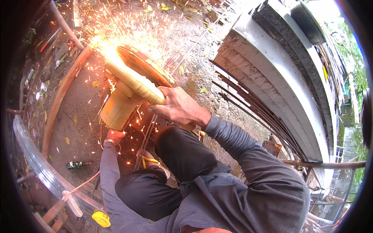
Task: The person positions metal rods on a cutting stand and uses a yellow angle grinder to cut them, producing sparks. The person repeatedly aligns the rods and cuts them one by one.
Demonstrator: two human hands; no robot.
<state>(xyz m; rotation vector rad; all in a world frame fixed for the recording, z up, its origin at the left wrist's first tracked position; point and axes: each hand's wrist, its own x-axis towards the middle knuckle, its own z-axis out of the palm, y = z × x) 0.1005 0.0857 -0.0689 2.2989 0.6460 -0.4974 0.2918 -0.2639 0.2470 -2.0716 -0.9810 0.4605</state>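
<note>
Here, right hand (176, 105): fingers wrapped around the rear handle of the yellow chop saw (134, 80).
Left hand (114, 136): fingers curled, just beside the saw's motor housing (116, 112); whether they grip anything, I cannot tell.
Saw position: ahead of the bent knees (169, 141).
Sparks (103, 42): spraying forward and leftward.
Ground (81, 120): dark green bottle (79, 165) lying left of the left forearm (110, 159).

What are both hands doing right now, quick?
Right hand: closed, holding the yellow cut-off saw.
Left hand: low, near the saw; can't tell whether it's open or closed, or what it holds.
</note>
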